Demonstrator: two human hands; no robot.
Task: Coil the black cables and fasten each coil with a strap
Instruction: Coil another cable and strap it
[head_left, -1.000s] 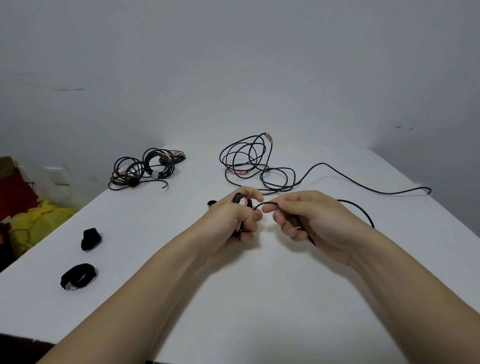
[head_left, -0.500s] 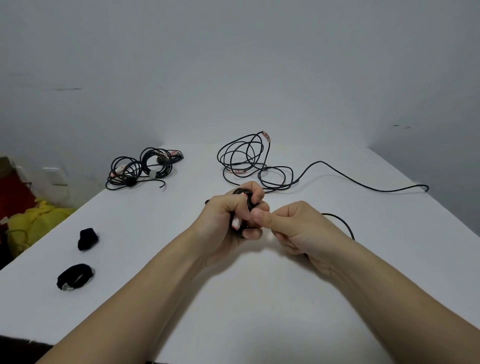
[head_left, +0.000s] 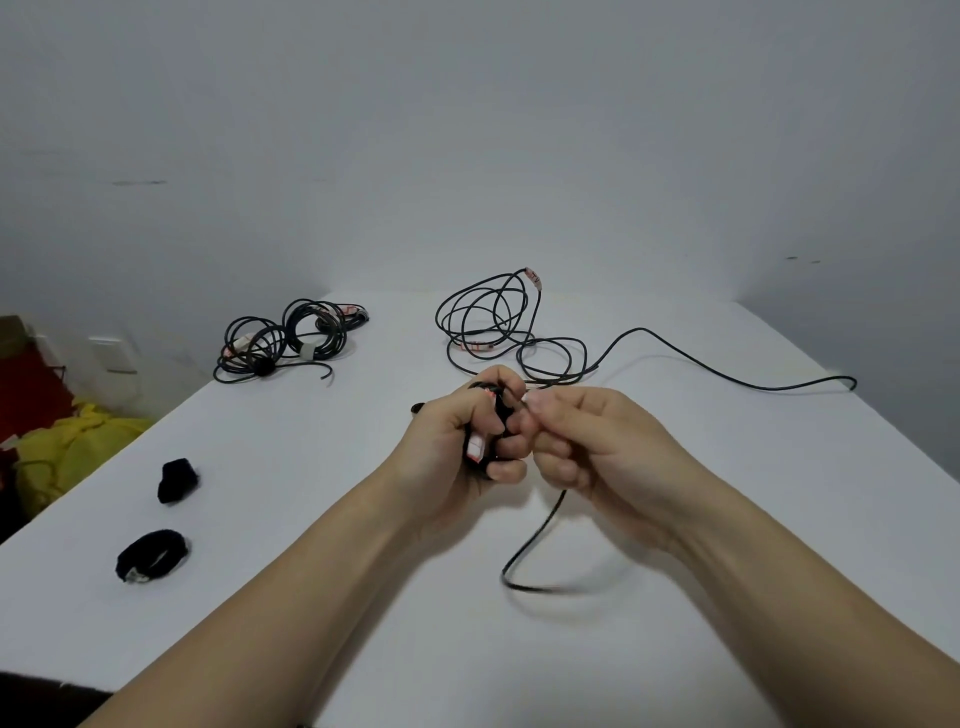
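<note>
Though its label (head_left: 475, 448) blurs, left grip (head_left: 453, 441) holds cable (head_left: 536, 526).

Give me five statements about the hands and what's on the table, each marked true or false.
1. The left hand grips a small coil of black cable. True.
2. The right hand lies flat and empty on the table. False: it is raised beside the coil, and its fingers pinch the cable strand.
3. Two black straps lie on the table left of the arms. True.
4. The yellow bag sits on the table. False: it lies off the table's left edge.
5. Coiled cables lie at the table's far left. True.
</note>
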